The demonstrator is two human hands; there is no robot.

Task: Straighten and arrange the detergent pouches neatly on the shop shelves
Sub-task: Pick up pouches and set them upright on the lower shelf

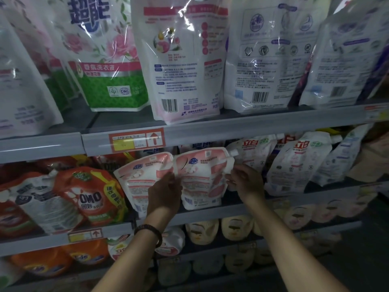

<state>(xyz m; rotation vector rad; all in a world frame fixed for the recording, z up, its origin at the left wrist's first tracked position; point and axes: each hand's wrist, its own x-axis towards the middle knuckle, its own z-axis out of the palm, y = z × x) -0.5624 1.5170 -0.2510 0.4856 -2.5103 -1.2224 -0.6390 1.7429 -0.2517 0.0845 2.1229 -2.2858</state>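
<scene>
Two pink-and-white detergent pouches stand side by side on the middle shelf. The right pouch is upright with its spout at the top right. The left pouch leans to the left. My left hand grips the left edge of the right pouch, where the two pouches meet. My right hand pinches the right pouch's right edge just below the spout.
Orange OMO pouches lean at the left of the same shelf, white pouches with red lettering at the right. Large pouches fill the upper shelf. A price label sits on its rail. Bottles line the lower shelves.
</scene>
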